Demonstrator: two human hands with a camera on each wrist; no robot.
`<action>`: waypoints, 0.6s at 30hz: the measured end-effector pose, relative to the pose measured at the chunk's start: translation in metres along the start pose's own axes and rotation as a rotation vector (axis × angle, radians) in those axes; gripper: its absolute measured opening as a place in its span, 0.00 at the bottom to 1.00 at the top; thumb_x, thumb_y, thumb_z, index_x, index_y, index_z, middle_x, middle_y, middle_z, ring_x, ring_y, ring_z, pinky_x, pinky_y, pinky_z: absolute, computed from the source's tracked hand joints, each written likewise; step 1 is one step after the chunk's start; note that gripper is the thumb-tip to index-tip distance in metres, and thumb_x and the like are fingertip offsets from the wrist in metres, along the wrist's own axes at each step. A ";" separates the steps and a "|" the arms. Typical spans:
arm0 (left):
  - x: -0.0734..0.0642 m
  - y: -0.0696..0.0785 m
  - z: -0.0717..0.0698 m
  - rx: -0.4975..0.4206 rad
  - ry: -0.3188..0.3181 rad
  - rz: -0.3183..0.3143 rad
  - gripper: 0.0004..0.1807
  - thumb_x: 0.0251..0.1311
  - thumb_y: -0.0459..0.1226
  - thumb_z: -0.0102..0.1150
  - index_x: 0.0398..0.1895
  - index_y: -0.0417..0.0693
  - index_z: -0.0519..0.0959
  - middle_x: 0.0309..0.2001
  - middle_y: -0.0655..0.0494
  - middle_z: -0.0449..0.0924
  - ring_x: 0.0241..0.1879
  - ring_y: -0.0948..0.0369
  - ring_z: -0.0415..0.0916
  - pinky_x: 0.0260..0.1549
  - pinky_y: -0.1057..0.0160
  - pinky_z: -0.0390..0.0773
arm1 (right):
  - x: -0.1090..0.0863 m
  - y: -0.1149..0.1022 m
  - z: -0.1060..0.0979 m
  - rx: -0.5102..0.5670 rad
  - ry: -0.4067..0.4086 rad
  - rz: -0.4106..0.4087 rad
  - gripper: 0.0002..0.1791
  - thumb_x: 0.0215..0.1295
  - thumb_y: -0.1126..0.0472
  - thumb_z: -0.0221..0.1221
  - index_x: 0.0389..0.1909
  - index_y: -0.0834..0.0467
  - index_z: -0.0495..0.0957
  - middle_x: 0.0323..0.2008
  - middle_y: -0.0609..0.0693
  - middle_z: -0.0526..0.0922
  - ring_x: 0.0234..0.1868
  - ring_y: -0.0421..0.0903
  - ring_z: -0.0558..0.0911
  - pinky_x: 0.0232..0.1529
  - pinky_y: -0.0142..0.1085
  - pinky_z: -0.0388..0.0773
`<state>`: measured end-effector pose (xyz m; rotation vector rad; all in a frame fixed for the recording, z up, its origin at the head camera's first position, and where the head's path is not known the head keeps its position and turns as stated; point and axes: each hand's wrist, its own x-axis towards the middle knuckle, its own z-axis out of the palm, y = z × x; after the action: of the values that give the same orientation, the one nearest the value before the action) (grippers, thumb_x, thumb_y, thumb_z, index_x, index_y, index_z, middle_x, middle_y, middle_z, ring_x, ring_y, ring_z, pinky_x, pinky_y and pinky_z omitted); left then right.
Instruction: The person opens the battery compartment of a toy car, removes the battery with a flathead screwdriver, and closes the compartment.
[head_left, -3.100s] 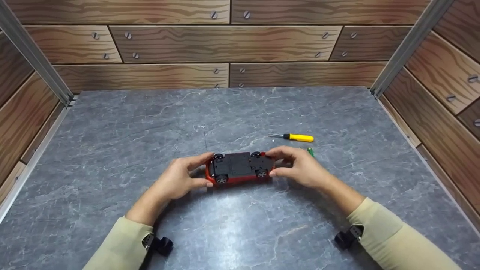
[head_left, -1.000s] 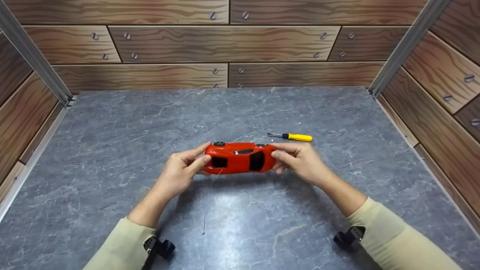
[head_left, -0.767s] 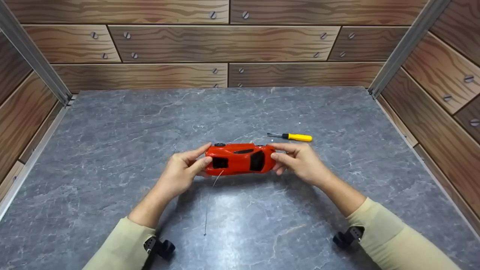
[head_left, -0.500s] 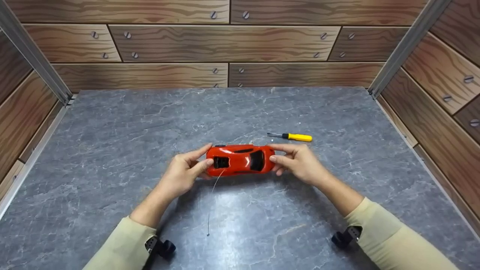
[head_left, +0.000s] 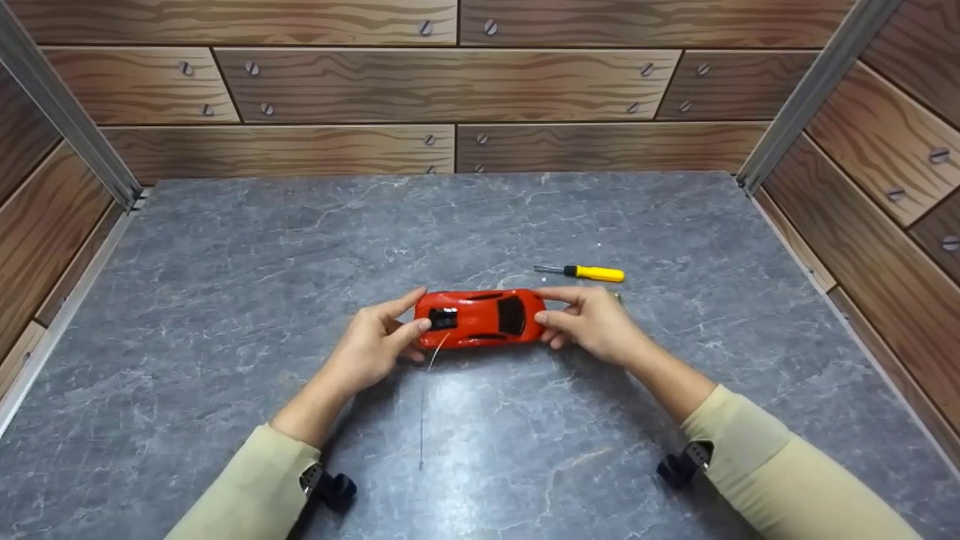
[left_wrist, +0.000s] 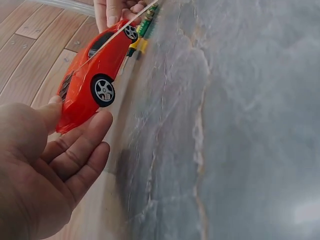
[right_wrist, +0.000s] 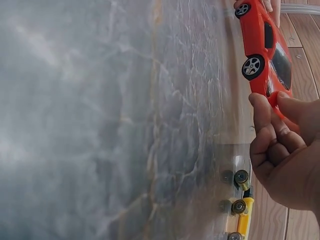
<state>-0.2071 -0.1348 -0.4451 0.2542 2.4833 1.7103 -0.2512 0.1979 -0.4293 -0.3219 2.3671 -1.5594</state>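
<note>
Between my two hands is a red toy car (head_left: 484,319) with dark windows, roof up, its wheels seen in both wrist views. A thin wire antenna (head_left: 422,412) runs from near its left end toward me. At that end my left hand (head_left: 375,341) grips the car, thumb on top and fingers beneath or behind. My right hand (head_left: 600,322) pinches the opposite end between thumb and fingers. The car looks held just off the table in the wrist views. Its underside is hidden.
A yellow-handled screwdriver (head_left: 598,274) lies beyond my right hand, with a tiny pale speck (head_left: 544,279) near its tip. Several batteries (right_wrist: 239,206) stand or lie by it, mostly hidden by my hand in the head view. Wood-patterned walls (head_left: 450,82) edge the grey table (head_left: 300,247).
Three seconds ago the car's black underside faced up. Both hands have since turned it over, roof up, and tilted it closer to level. The antenna swung from the far side toward me.
</note>
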 end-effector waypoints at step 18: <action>0.015 0.006 -0.003 0.100 -0.043 -0.080 0.36 0.74 0.41 0.67 0.82 0.52 0.66 0.32 0.49 0.90 0.25 0.54 0.86 0.20 0.64 0.79 | 0.010 -0.005 0.005 -0.210 0.029 0.057 0.30 0.70 0.61 0.71 0.70 0.64 0.77 0.30 0.55 0.91 0.25 0.45 0.88 0.30 0.39 0.88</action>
<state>-0.2218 -0.1326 -0.4385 0.1948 2.5153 1.5369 -0.2586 0.1883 -0.4273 -0.2750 2.5443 -1.3009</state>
